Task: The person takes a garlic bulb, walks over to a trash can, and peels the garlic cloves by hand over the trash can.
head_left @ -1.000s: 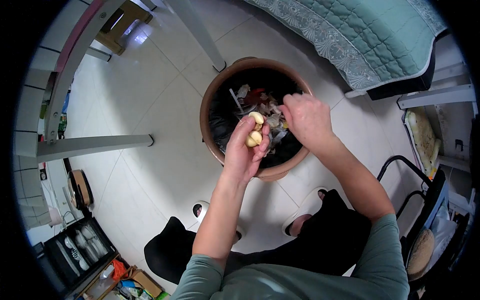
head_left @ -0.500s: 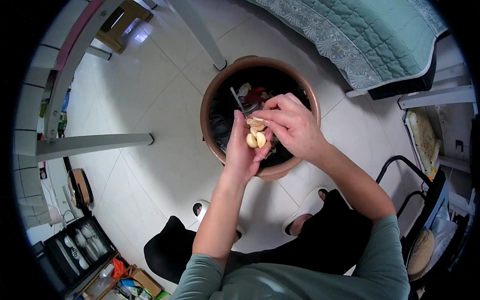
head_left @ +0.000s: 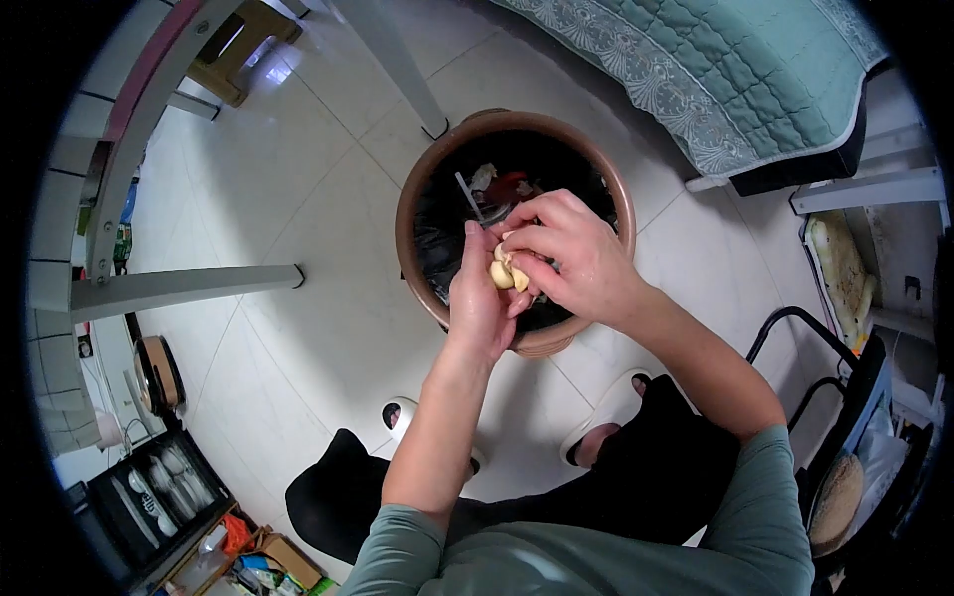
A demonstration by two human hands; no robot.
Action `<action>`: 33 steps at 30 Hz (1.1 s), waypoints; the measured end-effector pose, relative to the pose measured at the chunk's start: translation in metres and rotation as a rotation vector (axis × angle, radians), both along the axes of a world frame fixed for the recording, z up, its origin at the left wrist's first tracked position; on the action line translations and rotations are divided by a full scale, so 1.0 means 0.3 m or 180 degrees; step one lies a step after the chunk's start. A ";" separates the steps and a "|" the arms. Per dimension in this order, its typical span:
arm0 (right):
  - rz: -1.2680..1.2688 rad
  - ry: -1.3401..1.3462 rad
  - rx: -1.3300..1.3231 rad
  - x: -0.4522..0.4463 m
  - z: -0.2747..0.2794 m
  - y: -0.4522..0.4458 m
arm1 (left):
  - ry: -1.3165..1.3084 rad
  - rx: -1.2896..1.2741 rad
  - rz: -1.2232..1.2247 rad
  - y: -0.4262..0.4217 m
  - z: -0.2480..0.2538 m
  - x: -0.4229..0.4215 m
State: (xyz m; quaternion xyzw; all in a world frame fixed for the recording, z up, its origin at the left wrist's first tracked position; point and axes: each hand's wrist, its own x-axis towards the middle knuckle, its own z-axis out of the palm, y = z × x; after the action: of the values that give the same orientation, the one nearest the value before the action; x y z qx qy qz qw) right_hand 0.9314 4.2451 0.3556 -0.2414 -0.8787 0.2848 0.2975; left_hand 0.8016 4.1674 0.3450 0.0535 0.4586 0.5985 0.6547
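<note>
Several pale garlic cloves [head_left: 504,275] lie in my left hand [head_left: 477,302], which is cupped with its palm up and its fingers curled beneath them. My right hand [head_left: 581,253] reaches over from the right, its thumb and fingertips pinched at the cloves on the palm. Those fingers partly cover the upper cloves, so I cannot make out exactly which one they grip. Both hands are above a brown round trash bin [head_left: 409,233] lined with a black bag. Inside it are scraps, a white stick [head_left: 467,194] and something red [head_left: 509,187].
White table legs [head_left: 189,289] stand on the left of the tiled floor [head_left: 328,199]. A bed with a green quilted cover [head_left: 735,89] is at upper right. An open black case [head_left: 149,497] sits at lower left, a black-framed cart [head_left: 845,417] at right.
My right hand's fingertips have moved down and closer onto the cloves in my left palm. The pieces that showed at the top are now mostly covered.
</note>
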 end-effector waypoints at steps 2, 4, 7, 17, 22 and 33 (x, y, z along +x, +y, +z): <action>-0.0162 0.0410 -0.0335 -0.008 -0.011 -0.005 | -0.0265 0.0098 0.0012 0.000 -0.006 -0.005; -0.0254 0.0644 -0.0640 -0.007 -0.030 -0.004 | -0.0527 0.0200 0.0038 -0.001 -0.018 -0.011; -0.0452 0.1208 -0.1786 -0.006 -0.020 -0.006 | -0.1041 0.0573 0.0001 -0.004 -0.036 -0.026; -0.0745 0.1682 -0.3876 0.024 -0.026 0.020 | -0.0504 0.0123 0.0188 -0.006 -0.041 -0.015; -0.0732 0.1863 -0.4238 0.015 -0.023 0.016 | 0.0708 0.0273 0.0100 0.000 -0.010 0.024; -0.0428 0.1139 -0.4055 -0.005 -0.021 0.000 | 0.2176 0.0844 0.0169 -0.007 -0.038 0.010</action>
State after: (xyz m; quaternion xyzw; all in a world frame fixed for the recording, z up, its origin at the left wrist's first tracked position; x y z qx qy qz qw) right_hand 0.9300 4.2452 0.3491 -0.3733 -0.4587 0.7650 0.2550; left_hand 0.8045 4.1654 0.3334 0.3228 0.5705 0.6171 0.4353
